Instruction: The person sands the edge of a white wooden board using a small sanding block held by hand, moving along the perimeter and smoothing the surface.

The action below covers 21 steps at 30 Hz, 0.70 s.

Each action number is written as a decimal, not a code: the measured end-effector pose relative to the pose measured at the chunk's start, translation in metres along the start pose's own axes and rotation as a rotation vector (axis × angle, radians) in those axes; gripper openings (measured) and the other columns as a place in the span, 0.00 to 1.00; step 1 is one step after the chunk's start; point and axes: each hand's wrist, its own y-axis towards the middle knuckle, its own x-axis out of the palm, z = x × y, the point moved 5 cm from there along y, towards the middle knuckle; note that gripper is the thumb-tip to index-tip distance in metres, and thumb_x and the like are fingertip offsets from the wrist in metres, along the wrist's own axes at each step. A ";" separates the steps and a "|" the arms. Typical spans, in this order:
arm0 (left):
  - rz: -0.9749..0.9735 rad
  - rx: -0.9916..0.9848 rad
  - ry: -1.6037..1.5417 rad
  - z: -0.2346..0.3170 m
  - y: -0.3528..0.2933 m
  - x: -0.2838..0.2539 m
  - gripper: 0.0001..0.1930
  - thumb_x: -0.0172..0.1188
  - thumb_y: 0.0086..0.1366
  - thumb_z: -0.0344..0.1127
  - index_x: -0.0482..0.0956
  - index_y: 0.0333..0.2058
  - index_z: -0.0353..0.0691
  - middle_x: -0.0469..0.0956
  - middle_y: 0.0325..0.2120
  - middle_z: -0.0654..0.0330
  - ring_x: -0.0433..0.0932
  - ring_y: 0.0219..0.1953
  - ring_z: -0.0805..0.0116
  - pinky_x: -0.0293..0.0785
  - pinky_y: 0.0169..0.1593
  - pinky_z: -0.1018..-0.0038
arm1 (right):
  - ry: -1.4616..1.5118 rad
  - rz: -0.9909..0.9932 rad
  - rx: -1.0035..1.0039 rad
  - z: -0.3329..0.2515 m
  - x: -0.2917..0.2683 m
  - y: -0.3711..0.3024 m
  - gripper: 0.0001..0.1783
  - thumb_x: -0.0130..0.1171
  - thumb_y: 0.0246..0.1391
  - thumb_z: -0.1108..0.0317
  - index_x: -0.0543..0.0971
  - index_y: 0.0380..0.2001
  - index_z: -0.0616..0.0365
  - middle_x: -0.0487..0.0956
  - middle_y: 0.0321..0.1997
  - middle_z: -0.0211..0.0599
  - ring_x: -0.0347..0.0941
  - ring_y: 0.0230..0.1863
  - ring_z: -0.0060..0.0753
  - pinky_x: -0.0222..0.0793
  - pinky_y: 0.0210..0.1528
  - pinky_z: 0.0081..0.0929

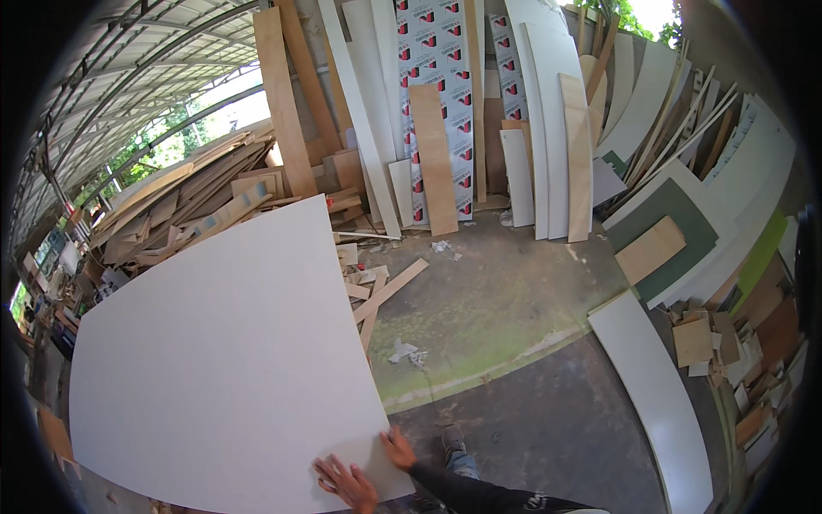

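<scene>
A large white panel (pixel 223 360) fills the left and lower left, lying flat with its right edge beside me. My left hand (pixel 347 485) rests on its surface near the close right corner, palm down with fingers spread. Just right of it, my right hand (pixel 398 449) lies over the panel's right edge, its visible fingers stretched onto the top; the fingers' far side is hidden. A black sleeve covers my right forearm. Whatever supports the panel is mostly out of sight beneath it.
Tall boards and strips, including a light plywood strip (pixel 434 158), lean along the back. Scrap wood (pixel 197 188) is heaped at the far left, with loose offcuts (pixel 385 291) behind the panel's edge. A long white board (pixel 655 398) lies on the right, near piled offcuts (pixel 693 341).
</scene>
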 end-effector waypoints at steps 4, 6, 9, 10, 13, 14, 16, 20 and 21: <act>0.068 -0.081 -0.122 -0.017 0.018 0.003 0.31 0.38 0.73 0.50 0.52 0.67 0.35 0.39 0.71 0.43 0.32 0.73 0.47 0.24 0.67 0.44 | -0.054 0.023 -0.104 -0.002 0.028 -0.048 0.26 0.47 0.65 0.54 0.62 0.52 0.68 0.73 0.45 0.67 0.71 0.48 0.68 0.66 0.48 0.50; -0.058 0.067 -0.195 0.032 0.024 0.022 0.35 0.40 0.71 0.54 0.51 0.67 0.34 0.37 0.70 0.42 0.31 0.73 0.45 0.24 0.66 0.43 | -0.162 -0.095 -0.089 0.124 0.038 -0.089 0.31 0.49 0.65 0.55 0.57 0.58 0.69 0.72 0.48 0.64 0.72 0.50 0.64 0.66 0.50 0.46; -0.251 0.193 0.014 0.075 0.028 0.012 0.42 0.49 0.67 0.54 0.46 0.68 0.32 0.34 0.70 0.39 0.28 0.72 0.42 0.25 0.66 0.41 | 0.035 -0.317 0.002 0.189 0.047 -0.110 0.31 0.48 0.65 0.53 0.57 0.59 0.69 0.72 0.50 0.62 0.69 0.54 0.61 0.64 0.54 0.43; -0.343 0.248 0.106 0.099 0.027 0.019 0.45 0.52 0.65 0.53 0.44 0.68 0.31 0.32 0.70 0.38 0.27 0.72 0.40 0.25 0.66 0.40 | 0.062 -0.329 0.024 0.210 0.031 -0.098 0.32 0.48 0.65 0.53 0.57 0.59 0.69 0.72 0.50 0.62 0.69 0.55 0.61 0.63 0.55 0.43; -0.278 0.381 0.106 0.156 0.024 0.086 0.49 0.59 0.59 0.45 0.38 0.68 0.28 0.30 0.69 0.36 0.25 0.71 0.36 0.26 0.65 0.38 | 0.057 -0.185 0.026 0.300 -0.110 -0.054 0.32 0.47 0.66 0.51 0.58 0.60 0.68 0.72 0.52 0.60 0.67 0.59 0.58 0.62 0.58 0.40; -0.270 0.239 0.217 0.129 0.046 0.053 0.49 0.59 0.57 0.36 0.36 0.68 0.28 0.31 0.69 0.36 0.26 0.71 0.35 0.26 0.65 0.37 | -0.021 -0.267 0.145 0.236 -0.078 -0.036 0.33 0.47 0.66 0.51 0.57 0.61 0.68 0.72 0.54 0.59 0.66 0.59 0.58 0.61 0.59 0.39; -0.112 0.207 0.395 0.088 0.080 0.039 0.47 0.57 0.58 0.34 0.37 0.68 0.28 0.31 0.69 0.36 0.28 0.71 0.34 0.28 0.65 0.37 | -0.150 -0.435 0.311 0.107 -0.100 -0.005 0.38 0.45 0.66 0.49 0.50 0.66 0.68 0.64 0.63 0.59 0.60 0.65 0.56 0.57 0.63 0.39; -0.026 0.391 0.362 0.133 0.142 0.087 0.43 0.53 0.58 0.30 0.40 0.68 0.27 0.35 0.68 0.33 0.32 0.70 0.31 0.33 0.65 0.38 | -0.195 -0.252 0.267 0.090 -0.168 0.045 0.35 0.45 0.66 0.51 0.53 0.65 0.67 0.67 0.62 0.64 0.64 0.62 0.57 0.61 0.60 0.42; -0.025 0.436 0.294 0.148 0.157 0.087 0.40 0.52 0.60 0.32 0.44 0.67 0.27 0.38 0.68 0.34 0.34 0.70 0.33 0.32 0.67 0.42 | -0.178 -0.255 0.219 0.084 -0.164 0.057 0.37 0.44 0.67 0.52 0.49 0.66 0.69 0.60 0.66 0.64 0.57 0.67 0.57 0.56 0.64 0.40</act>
